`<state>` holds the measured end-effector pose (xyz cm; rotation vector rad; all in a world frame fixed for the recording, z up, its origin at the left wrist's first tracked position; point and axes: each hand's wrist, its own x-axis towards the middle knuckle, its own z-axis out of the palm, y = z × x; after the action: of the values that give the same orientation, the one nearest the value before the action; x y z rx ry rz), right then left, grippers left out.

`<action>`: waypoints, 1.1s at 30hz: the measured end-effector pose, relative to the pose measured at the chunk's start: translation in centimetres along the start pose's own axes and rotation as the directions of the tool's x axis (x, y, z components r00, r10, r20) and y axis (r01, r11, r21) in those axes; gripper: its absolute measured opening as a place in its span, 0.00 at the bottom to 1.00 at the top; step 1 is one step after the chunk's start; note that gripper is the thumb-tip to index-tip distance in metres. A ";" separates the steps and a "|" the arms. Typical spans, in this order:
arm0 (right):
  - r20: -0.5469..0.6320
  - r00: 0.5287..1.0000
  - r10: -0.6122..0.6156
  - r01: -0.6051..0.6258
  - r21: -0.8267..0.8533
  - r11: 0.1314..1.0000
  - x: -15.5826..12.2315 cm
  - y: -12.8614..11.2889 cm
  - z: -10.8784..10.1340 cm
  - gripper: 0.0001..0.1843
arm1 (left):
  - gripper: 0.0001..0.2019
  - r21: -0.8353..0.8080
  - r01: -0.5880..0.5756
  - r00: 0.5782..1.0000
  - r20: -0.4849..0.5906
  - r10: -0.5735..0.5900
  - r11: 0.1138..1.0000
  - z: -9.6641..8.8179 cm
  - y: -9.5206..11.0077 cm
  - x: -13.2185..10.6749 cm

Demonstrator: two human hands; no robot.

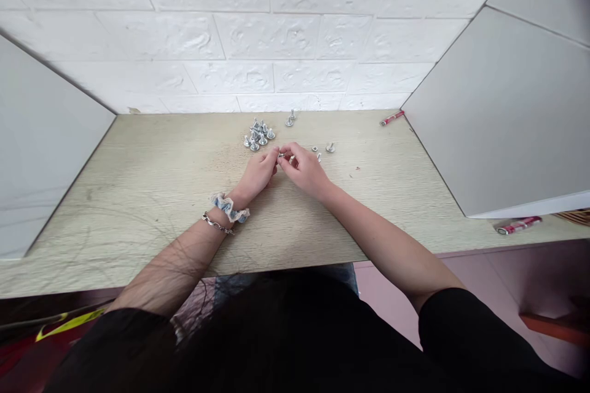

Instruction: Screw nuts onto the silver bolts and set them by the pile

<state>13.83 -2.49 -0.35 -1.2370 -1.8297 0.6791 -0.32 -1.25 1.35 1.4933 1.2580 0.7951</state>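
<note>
My left hand point(259, 173) and my right hand point(305, 169) meet over the middle of the wooden table point(152, 196), fingertips pinched together on a small metal bolt point(283, 155). A heap of several silver bolts point(258, 133) lies just beyond my left hand. One lone bolt point(290, 119) stands further back. A small nut point(314, 149) and another bolt point(330, 147) lie just right of my right hand's fingers. A scrunchie and a chain bracelet circle my left wrist.
White panels stand at the left point(41, 153) and right point(507, 116) of the table, with a white brick wall behind. A red pen point(391, 117) lies at the back right corner. Another red object point(517, 226) lies by the right panel's near end.
</note>
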 end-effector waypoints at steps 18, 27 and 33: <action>0.156 0.986 0.064 -0.045 -0.120 0.992 -0.1 -0.3 0.3 0.08 | 0.18 0.382 -0.183 0.979 -0.018 0.205 0.906 -0.2 -0.1 0.2; 0.165 0.982 0.092 -0.062 -0.181 0.982 0.0 -0.3 0.2 0.07 | 0.17 0.442 -0.202 0.976 0.023 0.215 0.874 -0.2 0.0 0.0; 0.199 0.974 0.107 -0.047 -0.284 0.958 0.0 -0.4 0.0 0.07 | 0.18 0.548 -0.264 0.964 0.125 0.235 0.793 -0.1 -0.3 0.0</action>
<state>13.63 -2.65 -0.02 -1.4718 -2.1180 0.6325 -0.50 -1.22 1.15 2.1825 1.3393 0.5641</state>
